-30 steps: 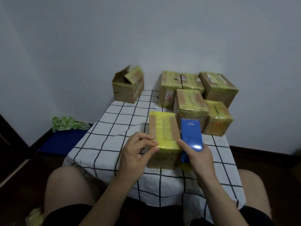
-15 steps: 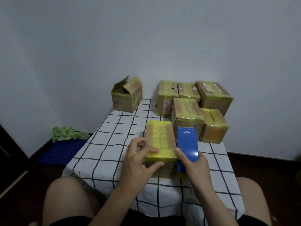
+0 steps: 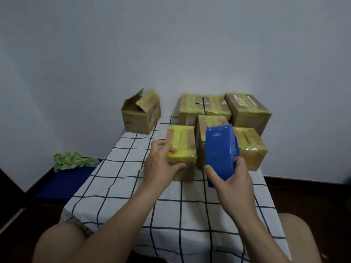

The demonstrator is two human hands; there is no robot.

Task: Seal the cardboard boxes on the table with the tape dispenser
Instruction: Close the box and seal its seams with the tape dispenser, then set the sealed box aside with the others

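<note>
Standing at the ten o'clock corner of the tabletop, an open box is showing raised flaps and no strip across its top, so by my reading it is waiting to be sealed. Toward the middle, the left hand is gripping the near box, fingers curling over its near top edge and thumb pressing on the front face. Yellow tape is already covering this box's top and wrapping down over the near edge, which suggests its seal is finished or nearly so. At that box's three o'clock, just beside it, the right hand is wrapping round the blue tape dispenser, holding it tilted up off the tabletop. Whether a strip is trailing from it I cannot tell. Behind, from twelve to two o'clock, the sealed boxes are sitting bunched together by the wall, five of them, each wearing yellow tape over its top. Judging from that, most of the job is looking done. The open box is remaining, plus perhaps a last press on the one in hand.
</note>
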